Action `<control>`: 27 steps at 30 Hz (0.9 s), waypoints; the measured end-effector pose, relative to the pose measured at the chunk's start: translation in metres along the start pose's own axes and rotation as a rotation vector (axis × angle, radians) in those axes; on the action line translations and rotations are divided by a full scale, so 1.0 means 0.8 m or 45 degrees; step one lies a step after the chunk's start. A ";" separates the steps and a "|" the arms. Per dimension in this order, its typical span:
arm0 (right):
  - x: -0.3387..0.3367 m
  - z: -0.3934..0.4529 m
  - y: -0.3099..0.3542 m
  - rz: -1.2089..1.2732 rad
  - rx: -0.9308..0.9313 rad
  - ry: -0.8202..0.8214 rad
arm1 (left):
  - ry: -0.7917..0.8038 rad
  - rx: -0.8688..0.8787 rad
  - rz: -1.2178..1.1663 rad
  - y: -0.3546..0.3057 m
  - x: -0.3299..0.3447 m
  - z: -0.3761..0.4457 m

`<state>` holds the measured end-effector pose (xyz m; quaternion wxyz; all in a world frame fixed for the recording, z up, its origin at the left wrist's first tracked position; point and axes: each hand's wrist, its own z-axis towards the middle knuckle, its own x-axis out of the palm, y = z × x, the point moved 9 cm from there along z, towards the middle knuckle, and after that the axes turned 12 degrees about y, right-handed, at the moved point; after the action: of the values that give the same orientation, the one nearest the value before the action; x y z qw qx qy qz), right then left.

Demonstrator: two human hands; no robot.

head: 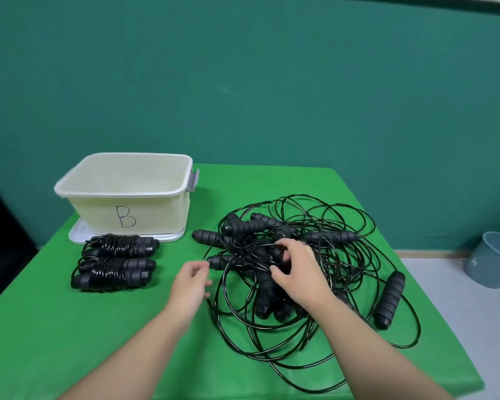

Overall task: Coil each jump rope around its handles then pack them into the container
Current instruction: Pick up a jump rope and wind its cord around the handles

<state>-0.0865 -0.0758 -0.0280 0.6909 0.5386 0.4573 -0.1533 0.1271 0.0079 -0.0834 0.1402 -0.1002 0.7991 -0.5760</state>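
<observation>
A tangled pile of black jump ropes with ribbed handles lies on the right half of the green table. My right hand reaches into the middle of the pile, fingers and thumb curled round a black handle. At the pile's left edge my left hand hovers with loosely curled fingers and holds nothing. Two coiled ropes, cords wound round paired handles, lie side by side in front of the cream container marked "B". No rope shows inside the container.
The container stands on its white lid at the table's back left. One loose handle lies at the pile's right, near the table edge. A blue bucket stands on the floor to the right. A teal wall is behind.
</observation>
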 end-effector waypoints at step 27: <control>0.018 0.008 -0.038 0.016 -0.011 -0.051 | 0.037 0.179 0.477 -0.123 0.062 0.099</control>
<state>-0.0973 -0.0884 -0.0582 0.7031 0.5354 0.4406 -0.1580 0.1072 -0.1096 -0.0192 0.2401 0.0686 0.7634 -0.5957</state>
